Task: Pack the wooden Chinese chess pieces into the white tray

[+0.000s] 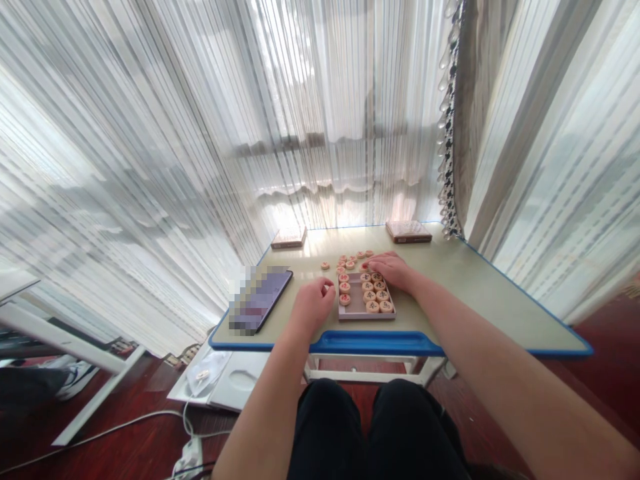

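A small grey tray (356, 315) sits near the front of the table and holds several round wooden chess pieces (376, 296) with red or dark characters. More loose chess pieces (345, 261) lie on the table just behind it. My left hand (313, 303) rests at the tray's left edge with its fingers curled and thumb and forefinger pinched; anything in the pinch is too small to make out. My right hand (391, 267) lies over the tray's far right corner, fingers together and bent down on the pieces there.
The beige table (475, 287) has a blue rim. A dark phone (260, 301) lies at the left. Two flat brown boxes, one (289, 238) at the back left and one (409, 231) at the back right, sit against sheer curtains. Cables and a white board lie on the floor.
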